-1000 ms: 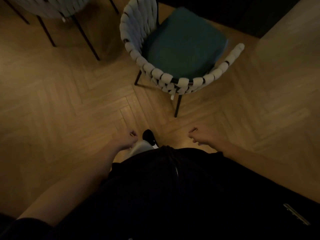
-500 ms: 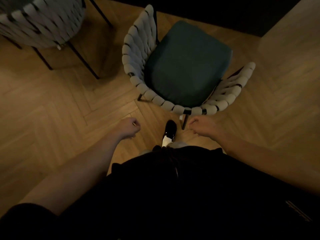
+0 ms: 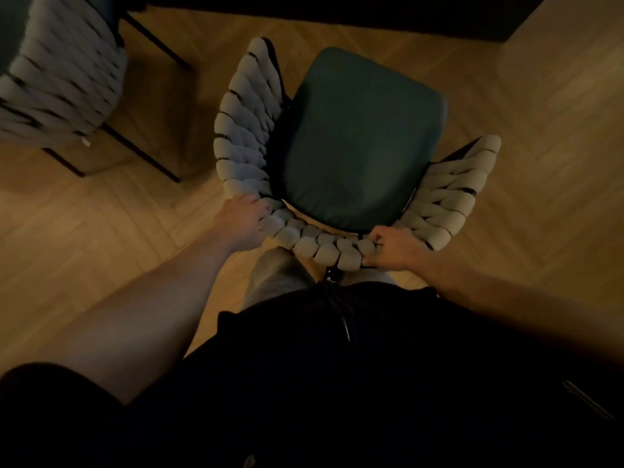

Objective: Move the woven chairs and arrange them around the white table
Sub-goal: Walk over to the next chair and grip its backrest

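Note:
A woven chair [image 3: 246, 136] with a pale braided back and a dark green seat cushion [image 3: 358, 140] stands right in front of me, its backrest toward my body. My left hand [image 3: 241, 224] grips the left end of the backrest's top rim. My right hand [image 3: 391, 248] holds the rim on the right, fingers curled round the weave. A second woven chair [image 3: 57, 72] stands at the upper left on thin black legs. The white table is not in view.
Herringbone wooden floor [image 3: 101, 251] lies all around. A dark wall or furniture edge [image 3: 371, 15] runs along the top. My dark clothing fills the bottom of the view, and a knee [image 3: 273, 275] pokes out under the chair's back.
I have stepped up to the chair. Both hands, which hung curled and free in front of me, have risen and taken hold of its backrest rim.

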### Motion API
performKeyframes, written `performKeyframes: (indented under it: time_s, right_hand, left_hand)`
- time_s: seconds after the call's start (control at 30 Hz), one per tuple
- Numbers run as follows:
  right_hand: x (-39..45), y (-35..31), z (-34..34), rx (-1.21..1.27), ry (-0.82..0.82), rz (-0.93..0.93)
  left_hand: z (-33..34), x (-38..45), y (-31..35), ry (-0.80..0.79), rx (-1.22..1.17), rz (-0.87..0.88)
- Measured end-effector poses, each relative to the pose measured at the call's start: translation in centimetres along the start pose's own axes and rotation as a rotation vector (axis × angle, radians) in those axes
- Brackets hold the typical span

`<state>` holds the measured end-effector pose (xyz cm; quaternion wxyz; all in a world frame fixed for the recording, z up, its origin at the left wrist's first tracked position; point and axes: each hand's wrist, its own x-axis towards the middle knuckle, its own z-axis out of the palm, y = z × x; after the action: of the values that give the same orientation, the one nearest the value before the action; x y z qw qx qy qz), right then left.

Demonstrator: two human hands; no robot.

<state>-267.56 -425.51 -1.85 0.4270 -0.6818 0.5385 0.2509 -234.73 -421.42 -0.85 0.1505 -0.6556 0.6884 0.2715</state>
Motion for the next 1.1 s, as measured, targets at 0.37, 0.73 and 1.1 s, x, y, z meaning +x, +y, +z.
performKeyframes:
  time_s: [0.37,0.73,1.1]
  right_hand:
    - [2.3,-1.0,2.5,-0.192,-0.215,0.075]
    - [3.3,-2.1,2.6,-0.351,-0.268,0.113]
    - [4.7,0.0,-2.3,-0.594,-0.28,0.043]
  left_hand:
    - [-2.7,8.1,-3.7,-0.413,0.678,0.318]
    - [-3.1,10.2,-3.7,-0.569,0.873,0.388]
    - [-1.0,7.8,-1.9,-0.553,0.651,0.228]
